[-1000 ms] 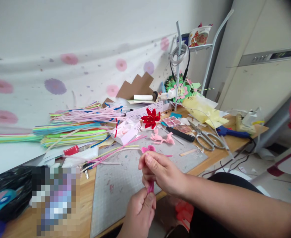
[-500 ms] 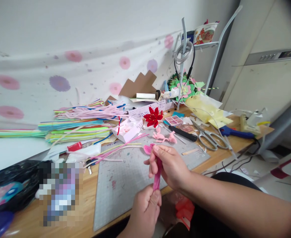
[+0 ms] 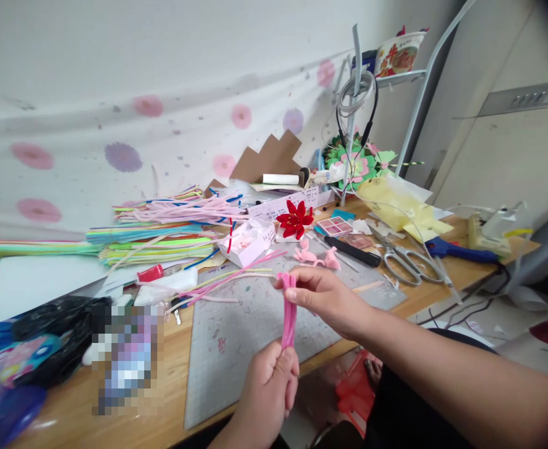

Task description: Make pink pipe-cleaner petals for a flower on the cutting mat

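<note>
A bundle of pink pipe cleaners (image 3: 289,318) stands nearly upright over the front of the grey cutting mat (image 3: 227,355). My left hand (image 3: 274,380) is closed round its lower end, which the fist hides. Near the top, my right hand (image 3: 318,293) pinches the bundle between thumb and fingers. The upper end looks folded or curled over. Behind my right hand lie several pale pink shaped pieces (image 3: 306,256). Farther back is a red pipe-cleaner flower (image 3: 295,219), next to a small white box (image 3: 252,244).
Coloured pipe cleaners (image 3: 161,234) are heaped at the back left. Scissors (image 3: 407,262), a black-handled tool (image 3: 353,251) and a blue glue gun (image 3: 461,251) lie on the right. A black plastic bag (image 3: 63,324) sits at the left. The wooden table's front edge runs below my hands.
My right hand has turned, from fingers wrapped round the bundle to a pinch near its top. The bundle's upper end, spread out before, is now gathered. The view has shifted slightly.
</note>
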Demonstrator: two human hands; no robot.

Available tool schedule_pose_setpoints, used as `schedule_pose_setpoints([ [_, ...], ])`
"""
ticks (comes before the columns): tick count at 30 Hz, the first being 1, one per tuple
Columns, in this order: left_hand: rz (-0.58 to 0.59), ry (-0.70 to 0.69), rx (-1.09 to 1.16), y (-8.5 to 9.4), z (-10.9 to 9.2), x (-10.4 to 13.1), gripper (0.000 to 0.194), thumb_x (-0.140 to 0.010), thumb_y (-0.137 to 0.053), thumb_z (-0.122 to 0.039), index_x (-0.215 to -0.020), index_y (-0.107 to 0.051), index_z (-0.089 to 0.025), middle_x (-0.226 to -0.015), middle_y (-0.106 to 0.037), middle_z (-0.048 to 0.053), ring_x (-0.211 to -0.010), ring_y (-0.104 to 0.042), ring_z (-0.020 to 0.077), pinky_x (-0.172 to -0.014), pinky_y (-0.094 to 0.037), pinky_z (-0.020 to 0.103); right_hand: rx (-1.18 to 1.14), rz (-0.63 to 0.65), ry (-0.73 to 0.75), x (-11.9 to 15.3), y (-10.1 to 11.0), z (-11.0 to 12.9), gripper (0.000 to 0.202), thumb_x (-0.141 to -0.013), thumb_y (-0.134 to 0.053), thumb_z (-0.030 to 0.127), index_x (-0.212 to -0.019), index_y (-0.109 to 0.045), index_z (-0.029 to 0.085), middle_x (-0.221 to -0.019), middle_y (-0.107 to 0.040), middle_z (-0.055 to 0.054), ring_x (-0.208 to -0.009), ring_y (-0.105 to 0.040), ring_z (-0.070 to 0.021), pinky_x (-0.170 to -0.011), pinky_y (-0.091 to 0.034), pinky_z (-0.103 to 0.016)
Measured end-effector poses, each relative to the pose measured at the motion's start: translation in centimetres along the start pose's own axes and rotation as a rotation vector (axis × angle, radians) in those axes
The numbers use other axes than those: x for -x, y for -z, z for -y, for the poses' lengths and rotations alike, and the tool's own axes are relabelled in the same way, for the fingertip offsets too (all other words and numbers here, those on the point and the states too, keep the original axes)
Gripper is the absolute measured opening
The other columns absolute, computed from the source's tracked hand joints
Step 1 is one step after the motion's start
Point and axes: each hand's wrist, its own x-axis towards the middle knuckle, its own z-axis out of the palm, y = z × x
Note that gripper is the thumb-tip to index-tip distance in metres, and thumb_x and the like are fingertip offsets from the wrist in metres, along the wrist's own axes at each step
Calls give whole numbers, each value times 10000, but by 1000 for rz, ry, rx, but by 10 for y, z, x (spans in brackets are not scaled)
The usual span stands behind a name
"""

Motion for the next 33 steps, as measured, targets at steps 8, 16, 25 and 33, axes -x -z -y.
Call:
schedule_pose_setpoints([
  [8,250,-87,-130,20,-24,-12,445,-893,-384,-447,-657,-595,-133,-647,-640,71,-602,-515,138,-604,-375,245,228,71,61,2,9,11,270,-783,-620,391,-680,-540,154,-564,-410,50,-516,-340,-69,-477,-276,-214],
  [16,418,-1,-99,33,-34,-14,436,-879,-434,-443,-757,-676,-102,-758,-692,112,-635,-557,142,-610,-393,245,366,-17,-34,-1,18,16,208,-788,-576,284,-628,-526,161,-491,-501,35,-414,-409,-59,-397,-299,-190],
  [25,411,102,410,24,-61,-44,291,-830,-549,-410,-850,-545,-120,-634,-636,40,-536,-615,144,-565,-492,272,201,30,-98,-13,14,0,244,-757,-616,325,-607,-513,164,-416,-496,45,-363,-415,-62,-372,-312,-190],
  [33,294,106,356,15,-57,-53,234,-822,-542,-332,-736,-534,-114,-524,-584,11,-343,-416,38,-364,-285,143,369,61,-55,-20,24,-1,136,-787,-573,255,-692,-563,158,-538,-528,34,-434,-437,-66,-416,-333,-197],
])
